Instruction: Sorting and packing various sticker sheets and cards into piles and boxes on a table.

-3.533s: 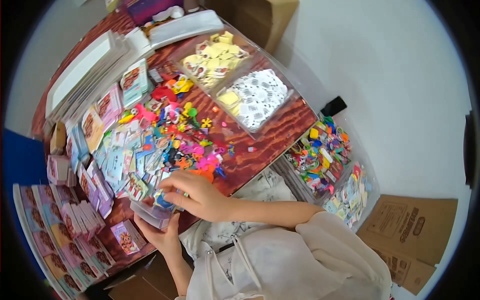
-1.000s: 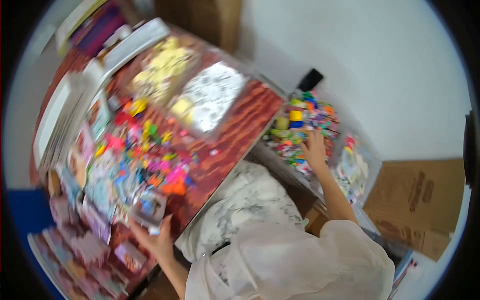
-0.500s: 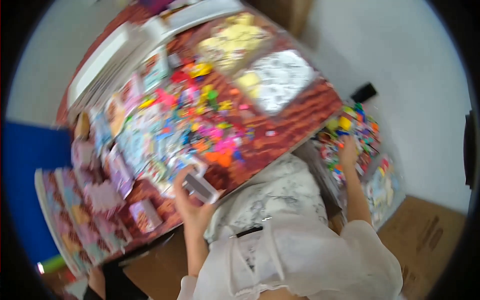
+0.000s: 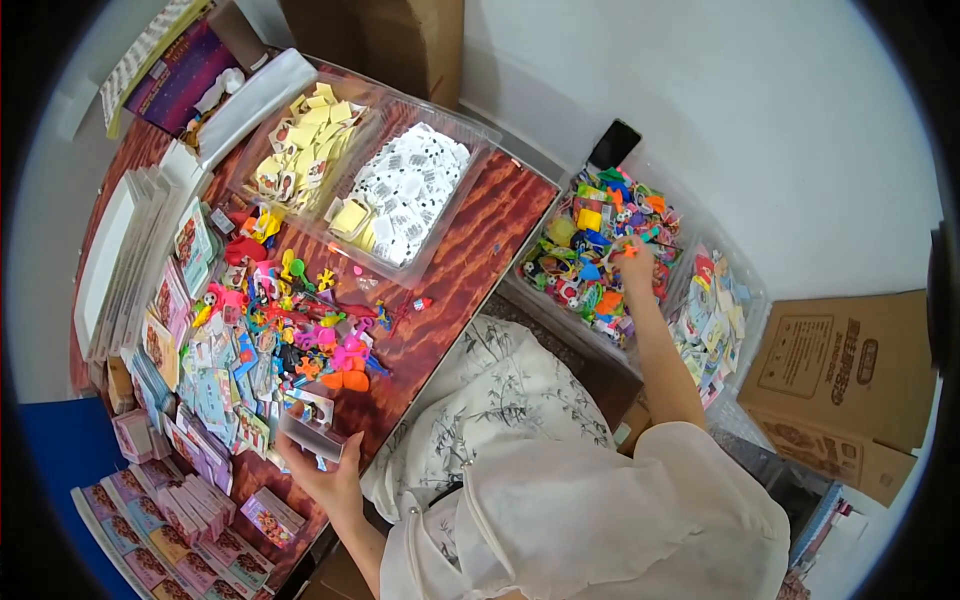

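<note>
My left hand (image 4: 328,485) grips a small open box (image 4: 312,438) with a grey side, just above the front edge of the red wood-patterned table (image 4: 455,285). Beside it lie a pile of colourful small plastic toys (image 4: 325,335) and a spread of printed cards (image 4: 210,395). Off to the right, my right hand (image 4: 636,268) reaches into a clear plastic bin (image 4: 640,358) full of mixed small toys (image 4: 590,265). Its fingers are curled around a small orange toy (image 4: 628,251), partly hidden.
A divided clear tray (image 4: 425,262) holds yellow and white paper pieces. Small pink boxes (image 4: 195,505) and a printed box tray (image 4: 165,540) stand at the near left. A black phone (image 4: 614,146) rests at the bin's far edge. Cardboard boxes stand right (image 4: 840,370) and behind (image 4: 375,45).
The view has turned, shifting table and bin leftward, and is sharper. My left hand still holds the box; my right hand stays in the bin, now with orange at its fingertips.
</note>
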Available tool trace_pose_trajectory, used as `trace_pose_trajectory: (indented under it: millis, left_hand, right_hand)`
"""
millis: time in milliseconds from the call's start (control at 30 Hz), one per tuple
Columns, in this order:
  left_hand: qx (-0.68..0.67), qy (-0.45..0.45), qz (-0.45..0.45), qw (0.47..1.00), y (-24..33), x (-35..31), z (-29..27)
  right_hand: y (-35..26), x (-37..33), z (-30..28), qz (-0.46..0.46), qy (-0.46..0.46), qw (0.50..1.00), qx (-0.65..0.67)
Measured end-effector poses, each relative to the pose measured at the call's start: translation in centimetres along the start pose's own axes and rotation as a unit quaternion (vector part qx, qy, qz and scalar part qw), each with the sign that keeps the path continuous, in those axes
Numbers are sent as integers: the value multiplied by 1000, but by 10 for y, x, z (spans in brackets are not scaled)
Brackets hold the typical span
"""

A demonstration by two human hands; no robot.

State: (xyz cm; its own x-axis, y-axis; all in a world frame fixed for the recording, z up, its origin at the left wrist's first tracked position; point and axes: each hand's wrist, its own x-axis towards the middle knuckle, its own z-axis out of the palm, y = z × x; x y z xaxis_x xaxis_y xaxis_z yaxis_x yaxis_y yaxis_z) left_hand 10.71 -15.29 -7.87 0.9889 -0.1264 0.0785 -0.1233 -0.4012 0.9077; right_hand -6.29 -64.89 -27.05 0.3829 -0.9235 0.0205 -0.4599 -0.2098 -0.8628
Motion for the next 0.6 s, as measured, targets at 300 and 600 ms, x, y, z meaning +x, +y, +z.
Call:
trace_pose_trajectory:
  millis: [300,600]
  left_hand:
    - [26,-13,24,999,1,4,3]
    - [34,7,23,999,-4,5,-14]
  right_hand:
    - [-38,27,-65,283,-10,851,441]
    - [-73,39,-91,291,8,797,529]
